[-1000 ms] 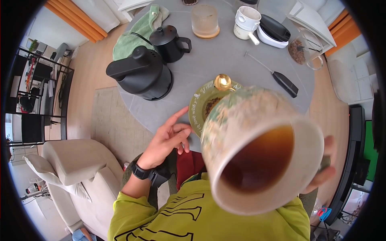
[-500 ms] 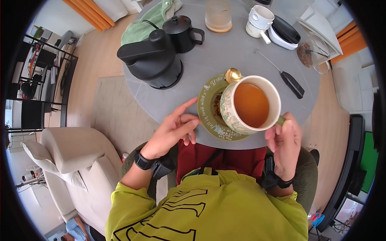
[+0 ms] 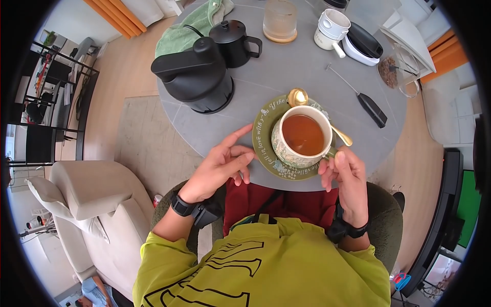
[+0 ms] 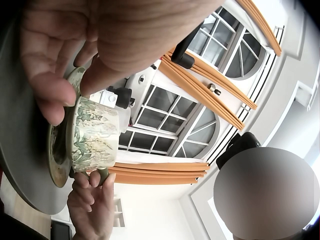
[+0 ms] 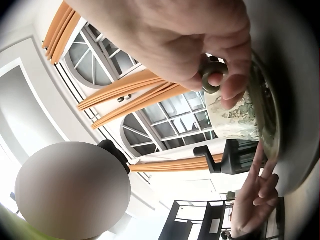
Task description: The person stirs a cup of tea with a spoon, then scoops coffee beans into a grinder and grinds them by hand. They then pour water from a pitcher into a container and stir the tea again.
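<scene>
A teacup [image 3: 284, 146] with a floral pattern and reddish-brown tea [image 3: 303, 135] in it stands upright over a green saucer [image 3: 263, 153] with white lettering. My right hand [image 3: 348, 176] pinches the cup's green handle [image 5: 212, 80], with a finger through the loop in the right wrist view. At the saucer's left rim is my left hand [image 3: 220, 163], index finger extended against the edge and the other fingers loosely bent. A gold spoon [image 3: 297, 96] lies on the saucer, partly behind the cup.
Beyond the saucer stand a black kettle [image 3: 197, 79] and a black lidded pot [image 3: 231, 43], by a green towel [image 3: 186, 28]. A milk frother [image 3: 372, 110] lies to the right. A glass [image 3: 280, 21], stacked white cups [image 3: 330, 29] and a glass jug [image 3: 406, 74] stand farther back.
My right hand has lowered the teacup from close to the head camera, where it was tilted, down onto the saucer and levelled it. The left hand has stayed by the saucer's rim.
</scene>
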### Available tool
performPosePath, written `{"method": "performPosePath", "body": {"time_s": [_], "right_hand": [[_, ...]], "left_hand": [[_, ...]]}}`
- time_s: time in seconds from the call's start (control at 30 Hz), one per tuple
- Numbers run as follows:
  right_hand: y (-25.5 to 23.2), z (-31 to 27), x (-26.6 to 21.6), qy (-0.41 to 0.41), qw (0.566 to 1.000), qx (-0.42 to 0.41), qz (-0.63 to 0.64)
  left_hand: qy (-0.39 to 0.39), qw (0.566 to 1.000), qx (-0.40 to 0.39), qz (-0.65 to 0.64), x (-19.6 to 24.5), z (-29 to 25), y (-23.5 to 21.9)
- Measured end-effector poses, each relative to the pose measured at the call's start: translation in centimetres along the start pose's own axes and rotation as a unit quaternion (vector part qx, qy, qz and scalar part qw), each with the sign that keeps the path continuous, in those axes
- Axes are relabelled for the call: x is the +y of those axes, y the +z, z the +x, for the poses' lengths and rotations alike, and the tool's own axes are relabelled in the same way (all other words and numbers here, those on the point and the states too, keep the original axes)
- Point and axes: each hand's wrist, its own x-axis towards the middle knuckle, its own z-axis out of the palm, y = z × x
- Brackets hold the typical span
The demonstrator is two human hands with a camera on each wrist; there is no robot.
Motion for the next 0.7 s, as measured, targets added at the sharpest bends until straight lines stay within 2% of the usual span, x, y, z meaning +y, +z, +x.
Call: {"method": "performPosePath", "body": {"time_s": [0.4,0.7], "right_hand": [[0.0,0.6,0.1,0.007,0.999,-0.005,-0.047],[-1.2,0.6,-0.3,0.047,0.996,-0.033,-0.071]], "left_hand": [[-0.006,1.0,-0.005,-0.01,0.1,0.1,-0.1],[-0.004,1.0,0.001,-0.001,0.2,0.0,0.1]]}}
